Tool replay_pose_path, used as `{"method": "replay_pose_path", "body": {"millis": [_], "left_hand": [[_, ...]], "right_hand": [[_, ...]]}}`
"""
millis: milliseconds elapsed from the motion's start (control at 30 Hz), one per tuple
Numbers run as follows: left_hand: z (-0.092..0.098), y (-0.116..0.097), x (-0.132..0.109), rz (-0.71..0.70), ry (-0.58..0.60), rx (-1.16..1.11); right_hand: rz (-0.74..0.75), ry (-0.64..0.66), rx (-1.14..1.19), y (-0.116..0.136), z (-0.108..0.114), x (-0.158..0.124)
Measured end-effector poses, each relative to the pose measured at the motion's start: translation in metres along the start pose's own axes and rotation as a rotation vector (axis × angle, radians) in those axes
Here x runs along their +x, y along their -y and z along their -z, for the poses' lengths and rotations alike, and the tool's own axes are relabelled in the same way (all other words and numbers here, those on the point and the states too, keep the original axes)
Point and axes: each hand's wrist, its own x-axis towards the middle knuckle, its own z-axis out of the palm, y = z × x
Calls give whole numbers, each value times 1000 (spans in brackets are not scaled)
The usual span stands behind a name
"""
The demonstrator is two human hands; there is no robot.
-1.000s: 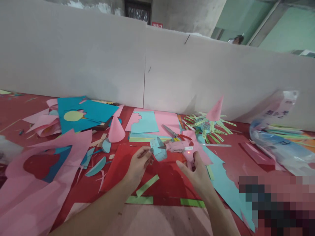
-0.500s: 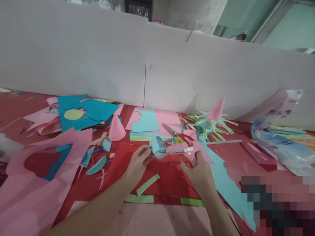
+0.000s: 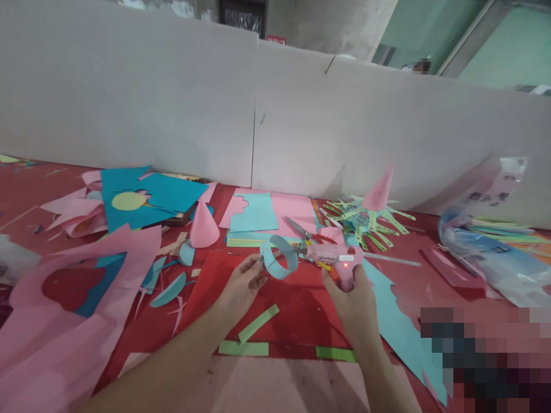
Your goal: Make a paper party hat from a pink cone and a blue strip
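My left hand (image 3: pixel 246 281) pinches the left side of a light blue paper ring (image 3: pixel 279 268), held up above a red sheet (image 3: pixel 224 287). Wrapped round the handle of a pink glue gun (image 3: pixel 331 255) is my right hand (image 3: pixel 350 292). The gun's red light is on, and its nozzle points left, close to the right edge of the ring. A clear glue stick (image 3: pixel 394 259) sticks out behind the gun. Just beyond it lie scissors (image 3: pixel 301 228) with red handles, partly hidden. Light green paper strips (image 3: pixel 259 323) lie on and near the red sheet.
A pink paper cone (image 3: pixel 204 226) stands left of centre. Another cone tops a spiky green paper piece (image 3: pixel 379 218) at the back right. Cut pink paper (image 3: pixel 55 355) covers the left side. A plastic bag (image 3: pixel 499 269) lies right; a white partition (image 3: pixel 172 103) stands behind.
My right hand has drawn the glue gun to the right, its nozzle moving out of the ring. The ring has turned, so its opening shows more fully.
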Motion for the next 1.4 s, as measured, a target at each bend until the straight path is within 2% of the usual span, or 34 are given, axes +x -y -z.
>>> {"method": "replay_pose_path", "body": {"millis": [100,167,300,400,700,1000,1400], "left_hand": [[0,-3,-4,66,46,-30],[-2,-6,-9,103,141,-59],[-8,-10,-22,210,423,-102],[-10,-11,-27,272,499,-79],[-8,-9,-23,274,523,-83],[-3,-6,-21,253,523,-81],[-4,-7,-22,239,535,-93]], "right_hand": [[-46,-70,94,-3,2,2],[-76,-68,150,-5,3,3],[-131,-34,233,-4,5,4],[-170,-28,250,-1,5,5],[-228,-1,268,-3,3,4],[-236,24,314,-2,1,5],[-226,44,253,-4,-2,5]]}}
